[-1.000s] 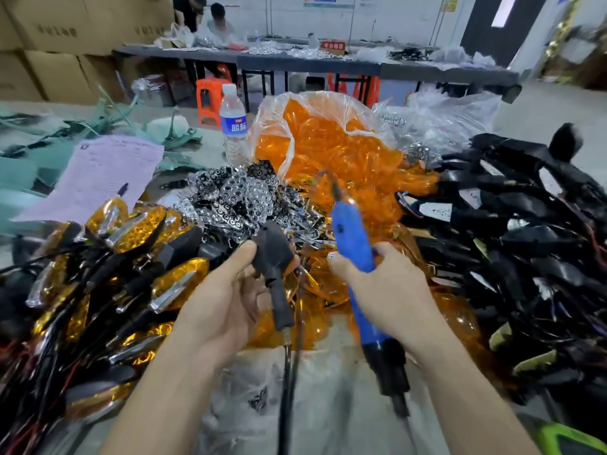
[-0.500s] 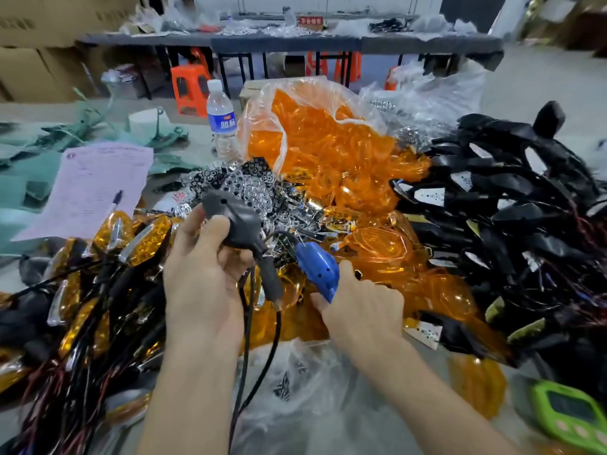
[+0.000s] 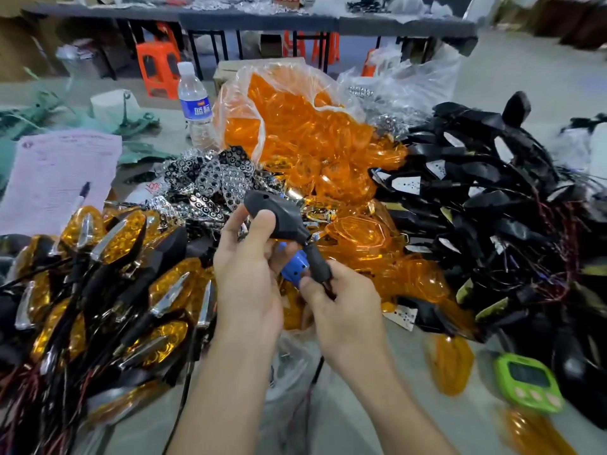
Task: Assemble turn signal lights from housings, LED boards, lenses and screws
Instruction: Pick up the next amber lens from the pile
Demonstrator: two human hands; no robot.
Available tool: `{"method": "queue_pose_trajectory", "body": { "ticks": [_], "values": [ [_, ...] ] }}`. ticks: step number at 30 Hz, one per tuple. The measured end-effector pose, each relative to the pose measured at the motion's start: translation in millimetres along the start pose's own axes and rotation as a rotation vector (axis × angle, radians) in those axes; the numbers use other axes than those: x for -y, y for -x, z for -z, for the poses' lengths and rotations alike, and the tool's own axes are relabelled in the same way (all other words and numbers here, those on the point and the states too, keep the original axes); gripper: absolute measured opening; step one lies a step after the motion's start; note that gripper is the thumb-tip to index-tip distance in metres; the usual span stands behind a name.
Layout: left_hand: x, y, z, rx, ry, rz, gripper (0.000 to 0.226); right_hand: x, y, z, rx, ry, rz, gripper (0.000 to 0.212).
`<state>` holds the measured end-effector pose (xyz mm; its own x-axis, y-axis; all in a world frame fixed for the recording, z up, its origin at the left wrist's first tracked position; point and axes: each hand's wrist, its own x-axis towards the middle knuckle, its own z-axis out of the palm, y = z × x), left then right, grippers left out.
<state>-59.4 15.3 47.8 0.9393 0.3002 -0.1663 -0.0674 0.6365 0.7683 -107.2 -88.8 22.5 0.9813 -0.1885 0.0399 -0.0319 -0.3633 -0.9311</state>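
Judging by the grip, stood at the screw-fastening step. Held the black housing (image 3: 274, 216) at mid-frame with the left hand (image 3: 249, 284) curled round its body, thumb over the back; front hidden, so could not tell whether a lens was seated. Pinched its stem (image 3: 317, 264) at 5 o'clock with the right hand (image 3: 345, 310), blue screwdriver (image 3: 294, 269) tucked in the same fist. Needed next, probably: turning the housing face-up and bringing the driver tip to a screw hole, else dropping it on the finished lights (image 3: 124, 238) at 9 o'clock.
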Motion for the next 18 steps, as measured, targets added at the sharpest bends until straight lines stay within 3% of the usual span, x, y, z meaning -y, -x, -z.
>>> {"method": "queue_pose_trajectory", "body": {
  "ticks": [6,8,10,14,18],
  "values": [
    [-21,-15,19,0.119,-0.334,-0.106,0.056,6,-10,32,0.275,0.11,0.125,0.016],
    [-31,-18,25,0.201,-0.43,-0.113,0.058,4,-11,35,0.227,0.035,0.109,0.016],
    [-36,-19,29,0.245,-0.463,-0.116,0.045,2,-11,33,0.11,0.009,0.106,0.015],
    [-37,-24,37,0.217,-0.446,-0.103,0.026,4,-12,25,-0.049,-0.006,0.177,0.027],
    [-40,-27,39,0.221,-0.462,-0.112,0.03,4,-19,27,0.046,-0.07,0.233,0.011]
  ]
}}
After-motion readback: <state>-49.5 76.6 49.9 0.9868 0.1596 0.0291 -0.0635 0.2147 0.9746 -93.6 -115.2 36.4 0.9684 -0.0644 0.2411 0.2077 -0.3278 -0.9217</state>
